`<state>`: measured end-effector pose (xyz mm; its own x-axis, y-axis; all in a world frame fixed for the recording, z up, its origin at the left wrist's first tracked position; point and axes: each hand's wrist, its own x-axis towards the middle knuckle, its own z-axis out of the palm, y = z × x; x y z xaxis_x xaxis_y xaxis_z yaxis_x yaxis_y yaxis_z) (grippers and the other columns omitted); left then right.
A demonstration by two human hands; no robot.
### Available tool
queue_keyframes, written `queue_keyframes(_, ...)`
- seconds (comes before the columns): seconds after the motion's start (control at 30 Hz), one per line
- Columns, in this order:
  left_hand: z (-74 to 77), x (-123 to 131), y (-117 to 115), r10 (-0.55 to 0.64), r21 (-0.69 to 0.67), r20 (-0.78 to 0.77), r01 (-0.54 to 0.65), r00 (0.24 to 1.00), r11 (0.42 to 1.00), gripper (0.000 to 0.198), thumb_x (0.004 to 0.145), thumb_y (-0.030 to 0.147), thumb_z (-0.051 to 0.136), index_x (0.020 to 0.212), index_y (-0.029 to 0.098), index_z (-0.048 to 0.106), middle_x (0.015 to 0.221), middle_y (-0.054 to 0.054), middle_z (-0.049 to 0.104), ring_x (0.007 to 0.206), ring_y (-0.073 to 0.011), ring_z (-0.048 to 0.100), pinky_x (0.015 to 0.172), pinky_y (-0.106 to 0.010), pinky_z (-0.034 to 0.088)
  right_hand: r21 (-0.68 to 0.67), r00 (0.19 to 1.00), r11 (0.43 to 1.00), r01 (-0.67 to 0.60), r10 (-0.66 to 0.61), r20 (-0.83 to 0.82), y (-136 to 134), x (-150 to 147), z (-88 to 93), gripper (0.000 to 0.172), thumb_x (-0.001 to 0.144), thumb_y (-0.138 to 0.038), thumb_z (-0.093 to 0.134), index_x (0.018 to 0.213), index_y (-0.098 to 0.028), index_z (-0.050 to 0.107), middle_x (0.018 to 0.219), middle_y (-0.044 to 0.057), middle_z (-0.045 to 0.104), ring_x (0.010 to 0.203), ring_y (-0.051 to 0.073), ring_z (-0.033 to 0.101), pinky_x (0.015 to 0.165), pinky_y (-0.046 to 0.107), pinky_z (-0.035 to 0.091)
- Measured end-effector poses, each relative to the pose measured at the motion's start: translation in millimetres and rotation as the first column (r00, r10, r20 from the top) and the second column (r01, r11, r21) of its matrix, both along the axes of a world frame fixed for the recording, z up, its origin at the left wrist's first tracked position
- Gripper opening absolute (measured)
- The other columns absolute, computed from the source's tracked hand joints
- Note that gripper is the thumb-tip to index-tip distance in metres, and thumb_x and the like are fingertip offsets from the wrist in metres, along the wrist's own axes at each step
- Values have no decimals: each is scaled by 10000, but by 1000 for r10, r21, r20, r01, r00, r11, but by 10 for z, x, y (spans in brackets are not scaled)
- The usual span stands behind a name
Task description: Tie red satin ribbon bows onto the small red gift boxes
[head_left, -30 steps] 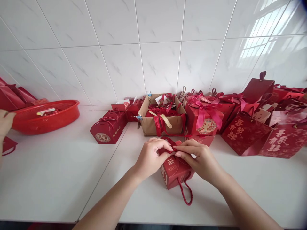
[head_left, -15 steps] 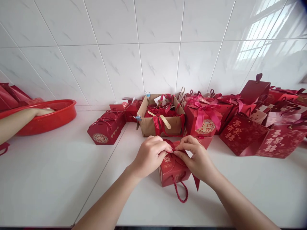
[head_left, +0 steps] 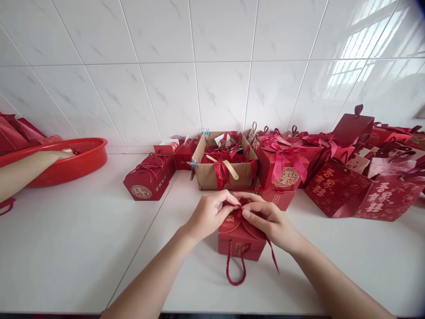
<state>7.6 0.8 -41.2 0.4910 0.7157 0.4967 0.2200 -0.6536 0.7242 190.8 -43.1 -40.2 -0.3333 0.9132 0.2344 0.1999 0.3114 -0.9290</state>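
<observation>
Pinching red ribbon (head_left: pixel 272 254) in left hand (head_left: pixel 207 215), thumb against fingertips; same narrow pinch on the ribbon in right hand (head_left: pixel 270 219). Directly below both hands, upright on the table (head_left: pixel 166 274), in front of the carton (head_left: pixel 206 176): gift box (head_left: pixel 244 235). Probably light, stiff card, easily dented; grip by the lower walls. Ribbon presumably soft, slippery; pinch close to the box top. Count: one gift box under the hands, one visible cord handle (head_left: pixel 236 283), one carton, one plastic basket (head_left: pixel 89 159).

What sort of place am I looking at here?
Probably a small gift-packing workspace: red gift boxes and patterned gift bags stand on a white table, with a cardboard box holding red ribbons.
</observation>
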Motion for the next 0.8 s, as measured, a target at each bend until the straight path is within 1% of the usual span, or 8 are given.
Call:
queue_keyframes(0.07, 24, -39, 4, -5, -78, 32, 8, 999, 997, 32, 825, 182, 573, 846, 187, 549, 852, -19, 645, 841, -141, 633, 782, -289, 539, -1, 999, 1000, 28, -28, -28, -6, -22, -13, 279, 899, -403, 529, 830, -202, 709, 1312, 84, 511, 1259, 250, 437, 1019, 390, 383)
queue_keyframes(0.1, 43, -68, 1, -14, -89, 46, 18, 999, 996, 73, 813, 190, 588, 830, 189, 516, 848, -15, 615, 857, -144, 620, 795, -298, 536, -6, 999, 999, 38, -39, -34, -12, -29, -17, 272, 894, -400, 539, 829, -203, 715, 1303, 85, 518, 1251, 252, 444, 1005, 386, 396)
queue_keyframes(0.17, 88, -128, -14, -53, -40, 28, 54, 998, 998, 119, 788, 182, 602, 769, 191, 484, 816, -13, 569, 877, -157, 588, 821, -319, 519, -20, 998, 998, 54, -55, -40, -27, -35, -20, 252, 883, -388, 560, 820, -209, 726, 1288, 83, 533, 1256, 253, 436, 993, 382, 403)
queue_keyframes(0.3, 136, -178, -41, -114, 83, -122, 124, 986, 989, 55, 759, 188, 638, 799, 184, 601, 807, -43, 604, 901, -191, 544, 847, -350, 482, -25, 997, 997, 68, -69, -19, -50, -32, -18, 204, 876, -361, 576, 861, -250, 746, 1279, 60, 550, 1269, 240, 420, 1027, 386, 367)
queue_keyframes(0.43, 109, -149, -30, -90, 29, -101, 93, 991, 995, 38, 799, 221, 639, 790, 187, 654, 829, -59, 640, 907, -187, 573, 830, -332, 493, 4, 992, 993, 114, -114, 46, -69, -31, -10, 217, 874, -377, 567, 856, -253, 744, 1262, 61, 563, 1224, 255, 465, 968, 379, 420)
queue_keyframes(0.53, 114, -152, -33, -91, -21, -103, 89, 991, 996, 59, 810, 222, 631, 766, 190, 654, 841, -54, 630, 889, -177, 587, 824, -316, 492, 107, 980, 987, 123, -137, 144, -84, 12, 21, 229, 884, -376, 542, 862, -247, 730, 1183, 70, 607, 1133, 252, 531, 890, 360, 467)
queue_keyframes(0.63, 163, -167, -67, -125, -81, -169, 113, 978, 990, 42, 824, 202, 596, 794, 196, 625, 865, -42, 613, 877, -166, 583, 830, -304, 479, 254, 956, 962, 104, -167, 242, -84, 106, 66, 187, 886, -322, 534, 948, -246, 694, 1037, 67, 656, 952, 214, 600, 805, 338, 496)
queue_keyframes(0.8, 240, -164, -130, -157, -131, -229, 129, 961, 983, 36, 831, 183, 551, 800, 193, 565, 879, -33, 583, 867, -161, 561, 830, -301, 463, 336, 918, 942, -14, -121, 378, -71, 246, 157, 241, 874, -213, 524, 1090, -252, 623, 983, 38, 671, 848, 171, 608, 737, 296, 506)
